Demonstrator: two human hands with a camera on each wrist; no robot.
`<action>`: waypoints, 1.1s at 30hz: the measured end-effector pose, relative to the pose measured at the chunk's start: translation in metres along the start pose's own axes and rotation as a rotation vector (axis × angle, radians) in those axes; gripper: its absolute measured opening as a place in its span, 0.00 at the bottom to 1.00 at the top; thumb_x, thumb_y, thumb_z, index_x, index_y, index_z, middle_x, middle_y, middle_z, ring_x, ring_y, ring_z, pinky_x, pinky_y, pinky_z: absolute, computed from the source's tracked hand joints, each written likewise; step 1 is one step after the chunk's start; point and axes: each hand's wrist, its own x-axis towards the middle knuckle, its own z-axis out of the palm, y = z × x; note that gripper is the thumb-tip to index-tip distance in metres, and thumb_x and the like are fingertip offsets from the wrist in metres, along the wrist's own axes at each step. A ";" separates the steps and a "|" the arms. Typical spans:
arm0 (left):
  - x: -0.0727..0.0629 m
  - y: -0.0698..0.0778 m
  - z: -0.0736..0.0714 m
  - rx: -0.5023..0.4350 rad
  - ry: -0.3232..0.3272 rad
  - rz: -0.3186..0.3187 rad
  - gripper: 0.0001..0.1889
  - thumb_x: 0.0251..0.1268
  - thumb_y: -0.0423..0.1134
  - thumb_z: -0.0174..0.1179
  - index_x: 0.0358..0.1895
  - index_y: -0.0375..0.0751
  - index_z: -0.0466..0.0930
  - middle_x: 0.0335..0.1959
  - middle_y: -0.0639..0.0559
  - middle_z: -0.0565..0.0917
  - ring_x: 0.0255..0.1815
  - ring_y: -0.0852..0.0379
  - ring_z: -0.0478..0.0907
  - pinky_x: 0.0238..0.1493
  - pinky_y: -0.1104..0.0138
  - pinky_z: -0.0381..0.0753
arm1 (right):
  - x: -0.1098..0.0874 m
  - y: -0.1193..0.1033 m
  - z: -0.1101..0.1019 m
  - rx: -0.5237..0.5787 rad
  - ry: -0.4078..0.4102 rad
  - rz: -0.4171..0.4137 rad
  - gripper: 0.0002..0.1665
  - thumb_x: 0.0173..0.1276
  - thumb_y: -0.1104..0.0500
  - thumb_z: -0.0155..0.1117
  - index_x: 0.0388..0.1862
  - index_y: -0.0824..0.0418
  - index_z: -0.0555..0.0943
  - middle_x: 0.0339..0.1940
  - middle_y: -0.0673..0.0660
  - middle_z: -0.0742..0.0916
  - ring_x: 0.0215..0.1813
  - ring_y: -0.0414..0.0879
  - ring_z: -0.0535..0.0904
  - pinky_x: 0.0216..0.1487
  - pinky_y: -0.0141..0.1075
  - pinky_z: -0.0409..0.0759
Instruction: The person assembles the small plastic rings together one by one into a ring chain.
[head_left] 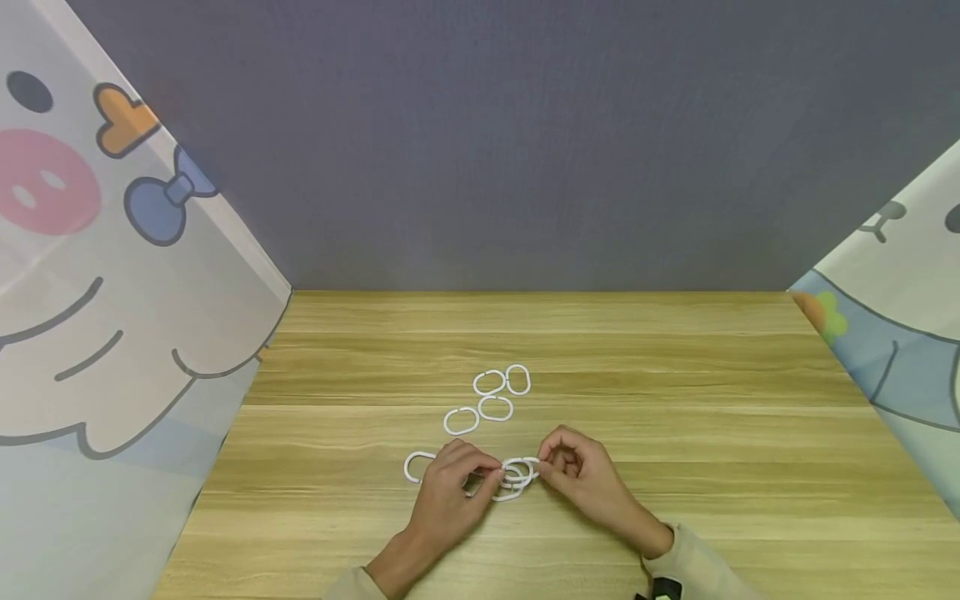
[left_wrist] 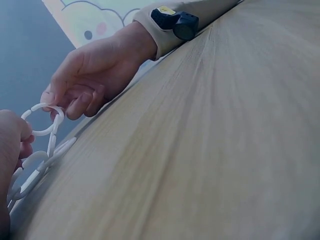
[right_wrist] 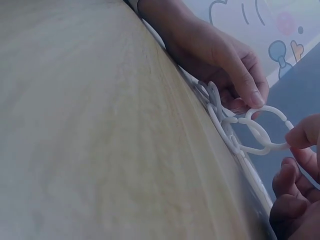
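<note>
White plastic oval rings with small gaps, like shower curtain rings, are linked into a chain. My left hand point(head_left: 453, 496) pinches a ring point(right_wrist: 270, 108) at the chain's right end between thumb and forefinger. On the opposite side, my right hand point(head_left: 588, 483) pinches with thumb and fingertip at the rings held between the hands. In the right wrist view, two of these rings overlap, raised off the table. More linked rings point(left_wrist: 34, 182) hang and lie below them. Another ring point(head_left: 406, 467) shows left of my left hand, which partly hides the chain.
Several loose white rings lie beyond the hands on the wood-grain table point(head_left: 675, 375), among them one ring point(head_left: 529, 382) at the far right of the group and one ring point(head_left: 459, 433) nearest my left hand. A grey panel point(head_left: 525, 150) stands behind; cartoon-printed sheets flank the table.
</note>
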 end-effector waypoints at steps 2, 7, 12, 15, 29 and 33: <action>0.000 0.000 0.000 -0.008 -0.004 -0.014 0.05 0.66 0.34 0.79 0.37 0.49 0.92 0.33 0.64 0.88 0.38 0.66 0.80 0.42 0.78 0.77 | 0.001 0.000 -0.001 -0.011 0.003 -0.008 0.08 0.72 0.74 0.72 0.41 0.64 0.84 0.26 0.51 0.80 0.27 0.30 0.70 0.20 0.29 0.69; 0.001 0.002 -0.001 -0.025 -0.014 -0.042 0.07 0.64 0.32 0.80 0.37 0.49 0.91 0.33 0.65 0.88 0.39 0.66 0.80 0.43 0.77 0.78 | 0.003 0.000 -0.003 -0.030 0.028 -0.046 0.09 0.72 0.74 0.72 0.42 0.61 0.85 0.28 0.55 0.80 0.27 0.32 0.70 0.20 0.30 0.69; 0.001 0.003 -0.001 -0.031 -0.012 -0.047 0.07 0.65 0.33 0.79 0.37 0.50 0.91 0.33 0.65 0.88 0.39 0.66 0.81 0.44 0.79 0.77 | 0.009 -0.002 -0.008 -0.042 0.052 -0.079 0.08 0.73 0.74 0.73 0.44 0.63 0.86 0.27 0.54 0.81 0.26 0.30 0.69 0.20 0.30 0.69; 0.001 0.001 0.000 -0.028 0.001 -0.025 0.08 0.63 0.32 0.80 0.37 0.49 0.91 0.33 0.65 0.88 0.39 0.66 0.81 0.44 0.77 0.78 | 0.013 -0.004 -0.010 -0.053 0.074 -0.100 0.09 0.72 0.76 0.72 0.45 0.65 0.86 0.28 0.53 0.83 0.26 0.30 0.70 0.20 0.29 0.70; 0.002 0.002 0.001 -0.024 0.003 -0.030 0.08 0.64 0.32 0.80 0.36 0.50 0.91 0.32 0.65 0.87 0.38 0.66 0.80 0.43 0.78 0.76 | 0.040 -0.012 -0.017 -0.112 0.175 -0.032 0.08 0.72 0.74 0.74 0.48 0.69 0.87 0.33 0.55 0.86 0.25 0.33 0.72 0.22 0.27 0.70; 0.001 0.001 0.001 -0.018 0.006 -0.023 0.08 0.62 0.32 0.80 0.36 0.50 0.91 0.32 0.65 0.87 0.38 0.66 0.80 0.43 0.77 0.77 | 0.047 -0.008 -0.020 -0.140 0.165 0.005 0.11 0.72 0.72 0.75 0.51 0.71 0.87 0.36 0.57 0.87 0.26 0.34 0.73 0.24 0.27 0.72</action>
